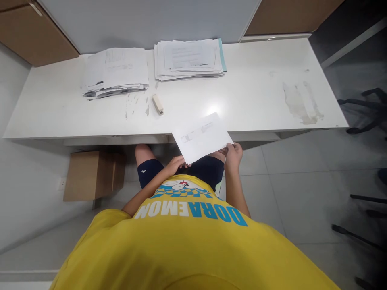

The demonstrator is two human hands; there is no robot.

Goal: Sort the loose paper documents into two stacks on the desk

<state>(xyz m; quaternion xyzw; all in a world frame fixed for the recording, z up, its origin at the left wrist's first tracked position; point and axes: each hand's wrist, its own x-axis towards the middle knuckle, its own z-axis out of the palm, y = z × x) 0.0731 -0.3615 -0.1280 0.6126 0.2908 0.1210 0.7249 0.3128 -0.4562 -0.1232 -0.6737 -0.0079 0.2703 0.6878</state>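
A white sheet of paper (202, 137) with faint print is tilted over the desk's front edge and my lap. Its right corner is pinched between the thumb and fingers of my right hand (234, 156). My left hand (175, 164) is closed at the lower left corner of the sheet, its fingertips partly hidden by the paper. On the desk beyond the sheet lies a small cream stapler (157, 104), touched by neither hand.
On the white desk (254, 92) stand a left paper stack (117, 70) and a right paper stack (189, 58), both near the back panel. A stain (302, 102) marks the desk's right part. A cardboard box (81, 177) sits below, at left. Black chair legs (365, 108) show at right.
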